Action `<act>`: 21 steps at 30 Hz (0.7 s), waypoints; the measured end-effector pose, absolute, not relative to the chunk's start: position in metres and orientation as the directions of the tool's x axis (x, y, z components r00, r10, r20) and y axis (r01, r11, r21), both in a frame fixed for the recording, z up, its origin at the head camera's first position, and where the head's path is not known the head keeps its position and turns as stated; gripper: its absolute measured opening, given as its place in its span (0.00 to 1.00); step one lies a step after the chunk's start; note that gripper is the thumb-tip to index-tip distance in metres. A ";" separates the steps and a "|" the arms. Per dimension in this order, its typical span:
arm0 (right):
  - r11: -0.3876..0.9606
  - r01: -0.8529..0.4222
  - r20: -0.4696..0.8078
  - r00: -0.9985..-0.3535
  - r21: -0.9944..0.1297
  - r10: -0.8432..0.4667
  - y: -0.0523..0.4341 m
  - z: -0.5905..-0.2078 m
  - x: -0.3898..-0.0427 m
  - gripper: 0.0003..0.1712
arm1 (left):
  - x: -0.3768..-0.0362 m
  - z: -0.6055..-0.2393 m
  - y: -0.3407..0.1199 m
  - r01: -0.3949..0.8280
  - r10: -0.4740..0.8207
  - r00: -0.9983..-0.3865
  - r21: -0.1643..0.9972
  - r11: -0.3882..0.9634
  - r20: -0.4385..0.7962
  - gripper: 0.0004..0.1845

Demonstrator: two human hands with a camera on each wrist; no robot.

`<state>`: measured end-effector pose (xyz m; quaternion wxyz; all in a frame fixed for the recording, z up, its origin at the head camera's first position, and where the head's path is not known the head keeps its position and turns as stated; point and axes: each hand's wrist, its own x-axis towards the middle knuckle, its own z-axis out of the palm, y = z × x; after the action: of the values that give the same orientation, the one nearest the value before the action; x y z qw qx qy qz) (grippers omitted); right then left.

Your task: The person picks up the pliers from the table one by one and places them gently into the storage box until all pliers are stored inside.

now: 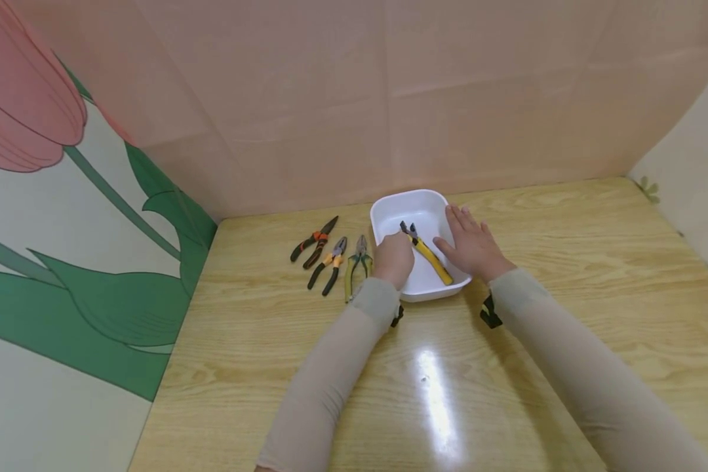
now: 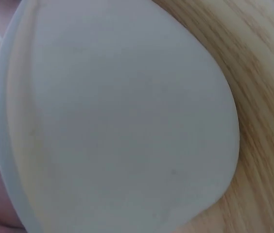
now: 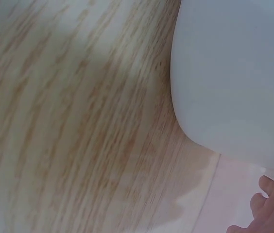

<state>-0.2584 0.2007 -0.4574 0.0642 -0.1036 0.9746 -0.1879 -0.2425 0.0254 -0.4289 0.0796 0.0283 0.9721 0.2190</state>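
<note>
Head view, tray: a white tray (image 1: 426, 213) sits on the wooden surface (image 1: 566, 314), just above frame centre.
Head view, pliers in tray: yellow-handled pliers (image 1: 427, 254) lie diagonally inside it, jaws toward the upper left.
Head view, my left hand (image 1: 394, 259): at the tray's left rim, fingers curled by the pliers' head; I cannot tell whether they grip it.
Head view, my right hand (image 1: 472, 246): fingers straight, resting flat against the tray's right rim.
Head view, other tools: three pliers (image 1: 333, 259) lie in a row left of the tray.
Left wrist view: the tray's white outer wall (image 2: 117, 121) fills the frame, wood grain at right.
Right wrist view: tray wall (image 3: 239, 73) at upper right, my fingertips (image 3: 268, 208) at lower right.
</note>
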 end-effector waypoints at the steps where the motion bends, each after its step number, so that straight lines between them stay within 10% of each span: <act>1: 0.907 -0.177 -0.086 -0.970 -0.383 -0.226 0.201 -0.457 -0.258 0.47 | -0.242 -0.429 0.026 0.027 0.097 -0.985 0.427 0.904 -0.145 0.15; 21: 0.896 -0.179 -0.085 -0.969 -0.406 -0.232 0.201 -0.457 -0.258 0.46 | -0.248 -0.441 0.033 -0.153 0.089 -0.920 0.559 0.815 -0.382 0.14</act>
<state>-0.2580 0.2014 -0.4573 0.0656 -0.1057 0.9715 -0.2017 -0.2481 0.0331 -0.4408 0.1996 -0.0172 0.9315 0.3036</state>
